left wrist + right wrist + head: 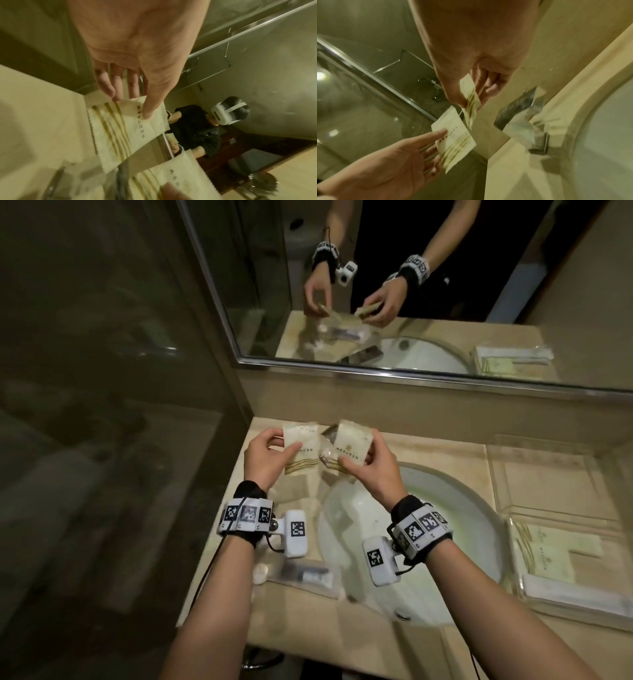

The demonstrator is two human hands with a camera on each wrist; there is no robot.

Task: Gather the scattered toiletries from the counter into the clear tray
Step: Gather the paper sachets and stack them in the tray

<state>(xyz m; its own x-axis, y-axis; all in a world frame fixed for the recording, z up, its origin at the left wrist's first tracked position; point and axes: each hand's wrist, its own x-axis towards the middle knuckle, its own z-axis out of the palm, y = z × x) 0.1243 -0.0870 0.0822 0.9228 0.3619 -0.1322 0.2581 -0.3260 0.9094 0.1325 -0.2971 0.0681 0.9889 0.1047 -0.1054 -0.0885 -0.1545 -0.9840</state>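
**A:** Toiletries first: you have one paper sachet (pixel 297 446) pinched in your left hand (pixel 265 458), thumb on top and fingers under it, and a second sachet (pixel 350 447) pinched the same way in your right hand (pixel 371 470); both are lifted above the back left corner of the counter (pixel 442 450), not lying on it.

**B:** And the clear tray (pixel 544 474), where is it?

**A:** On the far side of the sink (pixel 455 508), to your right, well apart from your hands; I judge it is best to join the two sachets into one hand, flat on each other, and keep the pinch near the middle, because such thin packets will bend or slip when held only by an edge.

**B:** What stands in the way?

**A:** The basin lies between you and the tray; carry over its back rim and not above the bowl, so a dropped packet stays dry; a clear wrapped item (pixel 327 455) lies just under your right hand and could be brushed away.

**B:** What else is around?

**A:** A clear pouch with dark things inside (pixel 305 573) waits on the near left counter, with a small round item (pixel 261 571) beside it; a second clear tray (pixel 565 577) at the near right already holds folded packets; the mirror (pixel 445 285) behind only repeats your hands; do not trust it for depth.
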